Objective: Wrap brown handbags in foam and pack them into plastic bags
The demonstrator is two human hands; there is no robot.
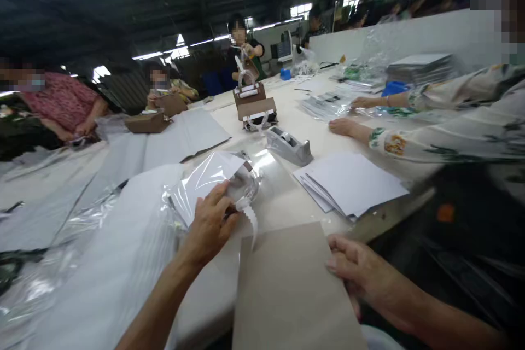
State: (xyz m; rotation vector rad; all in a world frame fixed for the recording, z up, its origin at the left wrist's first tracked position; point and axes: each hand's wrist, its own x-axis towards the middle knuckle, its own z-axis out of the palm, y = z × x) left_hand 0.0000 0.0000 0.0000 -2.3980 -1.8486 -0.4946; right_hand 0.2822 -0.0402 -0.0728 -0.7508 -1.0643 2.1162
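Note:
My left hand [211, 224] is closed on a clear plastic bag [213, 180] with a white sheet in it, pinching it together with a white serrated strip [250, 219] that hangs down from my fingers. My right hand [356, 270] rests with fingers curled on the right edge of a grey-brown cardboard sheet [287, 284] lying at the table's near edge. The bag lies on the white table [279, 197] just beyond the cardboard.
A grey tape dispenser [289, 145] stands past the bag; a stack of white sheets [348, 183] lies to its right. Plastic sheeting [82, 262] covers the left. Brown boxes [254, 104] stand mid-table. A person's arms in a patterned sleeve [430, 136] reach in from the right; others sit at the far side.

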